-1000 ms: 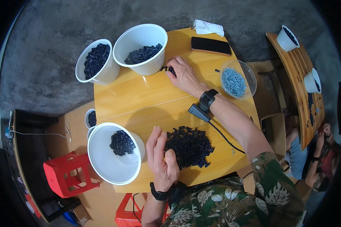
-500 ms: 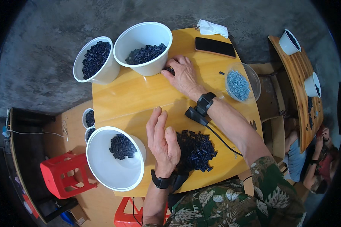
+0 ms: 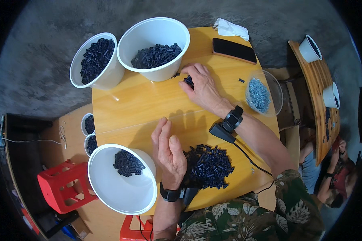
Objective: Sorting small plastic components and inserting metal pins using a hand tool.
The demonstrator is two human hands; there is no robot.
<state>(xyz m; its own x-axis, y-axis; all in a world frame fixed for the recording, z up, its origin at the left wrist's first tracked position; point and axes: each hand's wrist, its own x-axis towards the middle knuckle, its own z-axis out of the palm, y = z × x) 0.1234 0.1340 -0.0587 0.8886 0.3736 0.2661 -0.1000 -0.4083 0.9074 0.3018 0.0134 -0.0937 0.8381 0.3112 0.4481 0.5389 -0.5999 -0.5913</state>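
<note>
A few small black tubular pieces (image 3: pixel 188 81) are pinched under the right hand (image 3: pixel 203 86) beside the far white bucket (image 3: pixel 155 48), judged light, rigid, best nipped sideways, while the left hand (image 3: pixel 169 154) is held open, empty, against the near pile (image 3: pixel 207 166)

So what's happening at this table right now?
A person sits at a yellow table handling small dark plastic pieces. The right hand covers a few pieces beside a white bucket. The left hand stands open on edge against a loose pile, next to another white bucket. A bowl of pale bits sits at the right.
</note>
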